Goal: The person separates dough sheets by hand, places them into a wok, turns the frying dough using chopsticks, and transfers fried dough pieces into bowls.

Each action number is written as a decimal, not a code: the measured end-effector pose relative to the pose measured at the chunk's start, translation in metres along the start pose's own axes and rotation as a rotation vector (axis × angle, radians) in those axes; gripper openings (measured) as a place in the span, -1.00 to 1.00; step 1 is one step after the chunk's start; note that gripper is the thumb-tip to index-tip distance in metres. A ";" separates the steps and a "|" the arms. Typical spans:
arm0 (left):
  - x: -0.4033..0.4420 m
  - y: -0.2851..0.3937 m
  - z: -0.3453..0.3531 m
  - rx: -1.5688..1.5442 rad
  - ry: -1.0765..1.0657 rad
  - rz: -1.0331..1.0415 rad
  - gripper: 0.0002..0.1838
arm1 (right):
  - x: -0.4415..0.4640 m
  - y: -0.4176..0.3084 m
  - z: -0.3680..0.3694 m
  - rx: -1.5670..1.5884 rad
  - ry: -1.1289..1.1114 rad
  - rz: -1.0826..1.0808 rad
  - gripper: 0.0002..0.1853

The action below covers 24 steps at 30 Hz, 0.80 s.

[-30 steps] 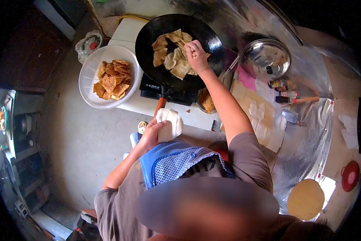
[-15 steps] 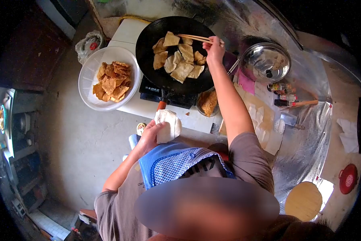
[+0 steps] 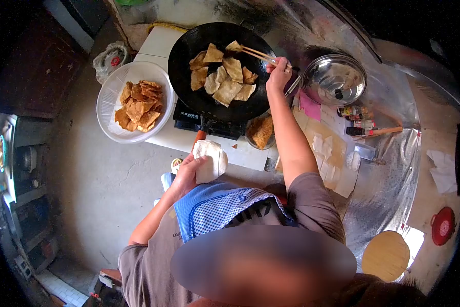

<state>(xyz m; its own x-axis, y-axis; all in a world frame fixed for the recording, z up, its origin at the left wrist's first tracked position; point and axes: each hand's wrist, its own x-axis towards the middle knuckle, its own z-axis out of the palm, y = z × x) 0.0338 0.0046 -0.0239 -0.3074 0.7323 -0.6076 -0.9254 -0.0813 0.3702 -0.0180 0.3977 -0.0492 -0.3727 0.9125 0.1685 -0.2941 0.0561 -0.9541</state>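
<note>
My right hand [image 3: 279, 71] is closed round a pair of wooden chopsticks [image 3: 258, 54] over the right side of a black wok [image 3: 189, 43]. The chopstick tips touch a small dough piece [image 3: 234, 46] near the wok's upper rim. Several flat, pale to golden pieces [image 3: 228, 91] lie in the wok. Below its handle, my left hand [image 3: 190, 170] grips a folded white cloth [image 3: 210, 159]. The cloth is beside the lower end of the orange-red handle [image 3: 200, 137], and whether it touches the handle is unclear.
Left of the wok stands a white basket [image 3: 107, 113] with several brown fried pieces. A small bowl of fried pieces [image 3: 261, 132] sits by the cooker [image 3: 186, 115]. To the right are a glass lid [image 3: 334, 80], small bottles [image 3: 360, 124] and a board with pale sheets [image 3: 333, 176].
My right hand has moved right and the chopsticks now reach a piece at the wok's upper right. Pieces in the wok lie more spread out. My left hand still holds the cloth.
</note>
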 end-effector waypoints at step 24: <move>-0.007 0.000 -0.014 -0.022 -0.012 0.015 -0.62 | -0.054 -0.030 0.023 -0.364 -0.511 -0.121 -0.76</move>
<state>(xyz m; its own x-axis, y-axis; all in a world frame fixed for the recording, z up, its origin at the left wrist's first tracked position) 0.0331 -0.0094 -0.0296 -0.3187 0.7391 -0.5935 -0.9255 -0.1073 0.3633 -0.0095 0.3375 -0.0238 -0.7549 0.5876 0.2913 -0.0764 0.3623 -0.9289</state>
